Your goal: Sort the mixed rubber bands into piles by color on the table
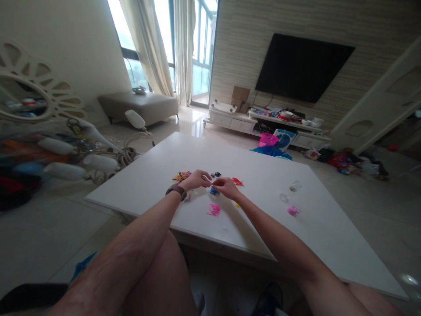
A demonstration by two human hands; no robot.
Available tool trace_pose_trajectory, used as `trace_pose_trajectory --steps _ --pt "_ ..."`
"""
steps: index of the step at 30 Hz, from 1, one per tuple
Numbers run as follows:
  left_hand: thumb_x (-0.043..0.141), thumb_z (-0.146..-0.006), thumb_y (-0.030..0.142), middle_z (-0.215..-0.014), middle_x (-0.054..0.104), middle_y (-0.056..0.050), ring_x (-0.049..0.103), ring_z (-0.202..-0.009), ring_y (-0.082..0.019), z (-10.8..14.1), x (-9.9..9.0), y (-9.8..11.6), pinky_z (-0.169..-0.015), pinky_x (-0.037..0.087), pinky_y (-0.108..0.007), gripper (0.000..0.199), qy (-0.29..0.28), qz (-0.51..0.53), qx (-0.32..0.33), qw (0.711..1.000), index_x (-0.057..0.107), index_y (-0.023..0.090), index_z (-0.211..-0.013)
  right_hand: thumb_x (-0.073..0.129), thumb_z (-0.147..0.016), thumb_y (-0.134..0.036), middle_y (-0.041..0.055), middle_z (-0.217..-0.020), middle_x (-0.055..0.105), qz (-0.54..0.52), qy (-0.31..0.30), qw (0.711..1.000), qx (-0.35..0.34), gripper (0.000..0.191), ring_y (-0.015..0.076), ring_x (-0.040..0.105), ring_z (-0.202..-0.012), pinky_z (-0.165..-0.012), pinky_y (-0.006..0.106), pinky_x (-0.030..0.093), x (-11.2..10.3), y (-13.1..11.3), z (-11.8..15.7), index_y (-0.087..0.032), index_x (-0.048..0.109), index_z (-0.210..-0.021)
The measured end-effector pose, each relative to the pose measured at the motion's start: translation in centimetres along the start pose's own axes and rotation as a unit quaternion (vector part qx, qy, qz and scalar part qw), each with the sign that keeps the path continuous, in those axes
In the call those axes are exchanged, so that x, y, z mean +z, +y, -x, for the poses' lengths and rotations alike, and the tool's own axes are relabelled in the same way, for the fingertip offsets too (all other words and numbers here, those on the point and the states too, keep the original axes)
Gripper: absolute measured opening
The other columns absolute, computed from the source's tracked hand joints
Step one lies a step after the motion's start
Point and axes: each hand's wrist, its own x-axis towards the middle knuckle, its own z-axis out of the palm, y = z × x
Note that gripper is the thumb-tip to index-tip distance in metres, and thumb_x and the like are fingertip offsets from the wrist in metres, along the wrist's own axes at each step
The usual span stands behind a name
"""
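Note:
Both hands meet over the middle of the white table (263,232). The fingertips of my left hand (198,179) are pinched close to those of my right hand (226,188), also pinched; whatever is between them is too small to make out. Under the fingers lies a small blue pile (215,192). Beside my left hand is a mixed-colour pile (181,176) of thin little pieces, possibly small rubber bands. A black pile (216,174) lies just beyond the hands, a red pile (237,181) to the right, and a pink pile (214,210) nearer me. My right forearm partly hides a yellow bit (237,205).
On the table's right side are a small clear container (295,186), a clear round piece (283,197) and a pink rounded object (293,210). A lamp with white shades (100,163) stands by the left edge. Beyond the far edge is a pink basket (268,139).

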Motion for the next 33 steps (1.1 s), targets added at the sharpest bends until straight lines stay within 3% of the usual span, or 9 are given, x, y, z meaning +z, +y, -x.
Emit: trace_pose_trajectory --steps 5,8,14,18,24,29,33 --pt "0.080 -0.064 0.023 -0.077 0.074 -0.009 0.068 -0.069 -0.016 0.3 0.1 0.1 -0.068 0.053 -0.028 0.033 -0.047 0.020 -0.004 0.999 0.069 0.010 -0.093 0.067 -0.073 -0.025 0.0026 -0.073 0.072 -0.012 0.021 1.000 -0.005 0.013 0.0156 0.065 -0.066 -0.062 0.025 0.048 0.3 -0.1 0.6 -0.017 0.074 -0.080" --pt "0.081 -0.063 0.023 -0.076 0.074 -0.009 0.068 -0.067 -0.016 0.4 0.2 0.1 -0.069 0.055 -0.029 0.034 -0.063 0.035 -0.009 0.997 0.068 0.010 -0.091 0.066 -0.073 -0.024 0.0025 -0.072 0.071 0.004 0.044 0.999 -0.009 0.010 0.0155 0.063 -0.065 -0.061 0.026 0.047 0.1 -0.2 2.3 -0.018 0.073 -0.077" --pt "0.081 -0.065 0.026 -0.073 0.073 -0.009 0.068 -0.066 -0.016 0.2 -0.3 -0.1 -0.066 0.056 -0.028 0.032 -0.016 0.027 -0.021 0.999 0.069 0.010 -0.090 0.060 -0.079 -0.021 0.0043 -0.078 0.070 0.045 0.167 0.985 -0.010 0.010 0.0163 0.061 -0.068 -0.066 0.028 0.049 1.6 0.1 9.0 -0.019 0.070 -0.079" --pt "0.079 -0.065 0.025 -0.072 0.072 -0.008 0.067 -0.063 -0.015 0.0 -1.1 -0.8 -0.064 0.055 -0.026 0.030 0.020 0.009 -0.026 0.999 0.069 0.010 -0.089 0.063 -0.080 -0.018 0.0033 -0.078 0.068 0.063 0.157 0.985 -0.041 0.008 0.0159 0.059 -0.070 -0.067 0.028 0.046 3.5 0.3 11.3 -0.020 0.070 -0.080" --pt "0.071 -0.067 0.018 -0.065 0.069 -0.005 0.063 -0.057 -0.013 0.5 -2.9 -1.6 -0.056 0.049 -0.022 0.015 0.137 -0.053 -0.042 0.988 0.071 0.012 -0.081 0.065 -0.080 -0.011 0.0021 -0.079 0.065 0.107 0.126 0.982 -0.090 0.010 0.0165 0.058 -0.077 -0.073 0.028 0.044 3.9 0.0 11.5 -0.021 0.069 -0.083" --pt "0.070 -0.066 0.020 -0.069 0.070 -0.006 0.062 -0.060 -0.015 1.7 -5.2 -1.8 -0.053 0.045 -0.022 0.019 0.281 -0.171 -0.107 0.938 0.075 0.013 -0.082 0.062 -0.084 -0.014 0.0024 -0.081 0.063 0.119 0.134 0.981 -0.076 0.009 0.0163 0.057 -0.076 -0.072 0.028 0.044 3.9 0.0 11.7 -0.020 0.068 -0.085" --pt "0.071 -0.065 0.023 -0.073 0.072 -0.008 0.063 -0.067 -0.017 2.8 -6.6 -2.5 -0.056 0.044 -0.023 0.022 0.310 -0.186 -0.139 0.922 0.076 0.013 -0.084 0.061 -0.084 -0.017 0.0026 -0.085 0.062 0.102 0.152 0.982 -0.055 0.009 0.0148 0.057 -0.072 -0.069 0.028 0.044 3.8 0.1 11.6 -0.020 0.068 -0.088"
